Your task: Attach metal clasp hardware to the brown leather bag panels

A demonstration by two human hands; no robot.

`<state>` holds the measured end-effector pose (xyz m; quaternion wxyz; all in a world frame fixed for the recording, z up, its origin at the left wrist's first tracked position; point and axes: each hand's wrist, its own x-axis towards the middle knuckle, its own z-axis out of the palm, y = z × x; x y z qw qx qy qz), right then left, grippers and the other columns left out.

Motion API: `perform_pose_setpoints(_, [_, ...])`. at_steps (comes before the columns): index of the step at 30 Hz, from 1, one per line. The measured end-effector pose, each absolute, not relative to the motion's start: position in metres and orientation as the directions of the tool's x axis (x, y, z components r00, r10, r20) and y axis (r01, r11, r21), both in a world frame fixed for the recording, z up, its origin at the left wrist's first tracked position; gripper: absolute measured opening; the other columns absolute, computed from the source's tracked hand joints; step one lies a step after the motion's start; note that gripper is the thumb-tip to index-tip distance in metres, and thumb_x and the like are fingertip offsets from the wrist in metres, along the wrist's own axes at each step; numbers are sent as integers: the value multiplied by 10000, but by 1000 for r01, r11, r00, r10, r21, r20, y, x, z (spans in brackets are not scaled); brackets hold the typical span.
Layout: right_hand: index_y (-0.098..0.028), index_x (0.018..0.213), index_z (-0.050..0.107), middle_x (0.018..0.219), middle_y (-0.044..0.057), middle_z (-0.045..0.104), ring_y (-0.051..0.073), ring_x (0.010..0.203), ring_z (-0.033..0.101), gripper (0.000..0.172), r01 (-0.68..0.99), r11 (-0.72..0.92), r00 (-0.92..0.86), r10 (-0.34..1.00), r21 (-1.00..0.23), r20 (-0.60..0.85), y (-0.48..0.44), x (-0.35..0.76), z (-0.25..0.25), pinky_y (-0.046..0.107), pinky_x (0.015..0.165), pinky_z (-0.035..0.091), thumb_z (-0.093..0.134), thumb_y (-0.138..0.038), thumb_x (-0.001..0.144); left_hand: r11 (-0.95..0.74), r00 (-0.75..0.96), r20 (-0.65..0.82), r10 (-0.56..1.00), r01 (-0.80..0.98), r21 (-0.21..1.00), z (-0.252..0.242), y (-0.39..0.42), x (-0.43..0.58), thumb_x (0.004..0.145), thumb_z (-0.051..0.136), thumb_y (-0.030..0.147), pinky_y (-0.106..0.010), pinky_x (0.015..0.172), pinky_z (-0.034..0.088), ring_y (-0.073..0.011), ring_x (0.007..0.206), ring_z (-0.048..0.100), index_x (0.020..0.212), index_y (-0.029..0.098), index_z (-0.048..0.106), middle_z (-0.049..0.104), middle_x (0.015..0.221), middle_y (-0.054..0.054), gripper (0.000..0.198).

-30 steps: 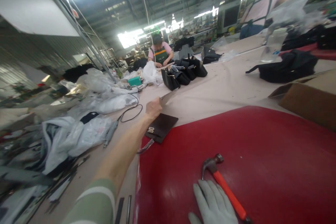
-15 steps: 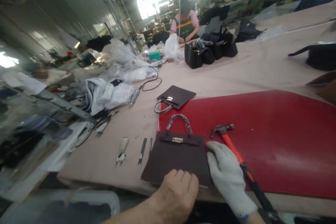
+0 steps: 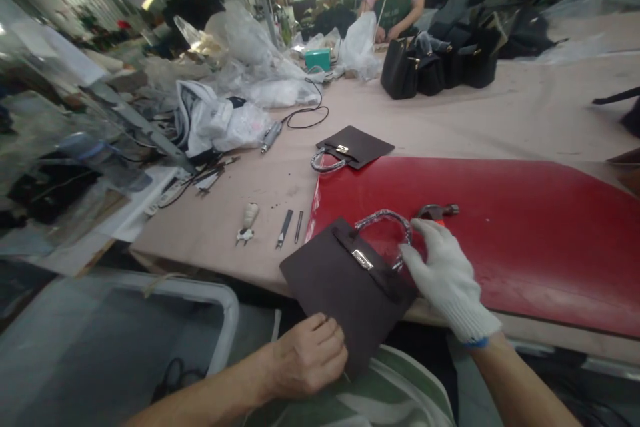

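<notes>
1. The background was a cluttered workroom, where a person [image 3: 395, 10] in a dark apron sat across a pale table [image 3: 360, 103].
2. Black bags [image 3: 400, 70] stood in a row on the table's far part, with a teal box [image 3: 318, 59] and heaped clear plastic [image 3: 245, 40] to their left.
3. A red mat [image 3: 525, 233] covered much of the near tabletop on the right.
4. The brown panel [image 3: 340, 287], with a metal clasp [image 3: 362, 259], was at the near table edge, tilted, its lower part reaching past the edge over green and white cloth [image 3: 400, 387].
5. The left hand [image 3: 313, 357], bare, had its fingers curled closed on the panel's lower edge; the thumb was hidden.
6. The right hand [image 3: 445, 267], in a white glove, held the panel's plastic-wrapped handle [image 3: 383, 215] between thumb and fingers.
7. Just beyond the glove lay a hammer [image 3: 440, 210], its head on the mat and its grip mostly hidden.
8. A second brown panel [image 3: 367, 147] lay flat across the mat's far left corner.
9. Left of the mat were nippers [image 3: 247, 223], a flat tool [image 3: 285, 229] and a thin rod [image 3: 299, 227], side by side and apart.
10. A grey bin [image 3: 200, 285] stood below the table at left.
</notes>
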<state>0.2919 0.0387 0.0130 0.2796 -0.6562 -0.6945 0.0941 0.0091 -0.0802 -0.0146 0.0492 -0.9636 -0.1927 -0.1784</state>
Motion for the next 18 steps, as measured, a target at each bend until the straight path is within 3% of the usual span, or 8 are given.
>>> perform_pose_setpoints(2, [-103,1374,616,1417,198,593,377,1310,545,538,913,243,-129,933,-327,336,44,284,12,521,1109,437,566,-375,912,-921,843,397,362,389,13,-22,-84,-26,995,488,120,-450,1024,553,-251,1083,703,1000,106,669,750,1059,-154,182])
perform_pose_setpoints(4, [-101,1404,589,1435,197,579,376,1309,538,538,923,333,-272,919,-192,285,48,272,13,511,1107,423,587,-318,911,-913,829,411,379,407,22,-29,-86,-60,971,505,74,-514,1150,481,-267,1228,664,1004,116,675,758,1119,-152,179])
perform_pose_setpoints(7, [-128,1316,643,1244,183,677,334,1069,655,394,935,349,-348,937,-63,30,49,256,15,437,892,492,509,-234,961,-848,763,421,491,529,31,-40,-84,-98,928,465,5,-553,1203,436,-281,1383,574,1074,136,685,736,1243,-158,294])
perform_pose_setpoints(9, [-148,1201,679,1089,165,713,306,900,683,331,961,273,-277,952,-47,-128,43,250,17,394,743,463,427,-229,1002,-693,570,462,679,705,149,-46,-76,-113,914,419,0,-527,1167,486,-278,1383,580,1123,166,691,707,1317,-156,381])
perform_pose_setpoints(12, [-175,1085,670,947,131,725,280,805,682,306,979,37,-90,960,-199,-265,22,251,16,365,672,410,398,-299,1018,-209,-28,370,929,785,583,-49,-53,-112,943,473,143,-453,1002,605,-271,1155,719,1187,172,669,745,1195,-156,314])
perform_pose_setpoints(14, [-200,1023,658,827,83,706,252,760,662,286,902,-163,35,950,-399,-310,1,254,12,343,661,409,424,-362,994,99,-342,100,934,518,850,-42,-31,-97,949,537,303,-397,834,645,-248,914,761,1186,156,646,767,996,-118,300])
perform_pose_setpoints(16, [-217,933,637,665,23,627,215,648,609,298,697,-385,180,910,-605,-372,-23,253,7,312,604,406,457,-454,950,232,-387,-158,909,151,961,-29,-3,-73,943,548,459,-334,670,622,-212,729,730,1079,155,655,742,871,-79,350])
perform_pose_setpoints(18, [-220,835,597,555,-24,525,172,525,519,340,385,-565,302,824,-730,-479,-45,247,1,279,517,372,518,-547,888,257,-337,-275,900,-96,962,-13,26,-44,889,609,558,-287,581,568,-184,636,683,973,162,646,719,805,-57,407])
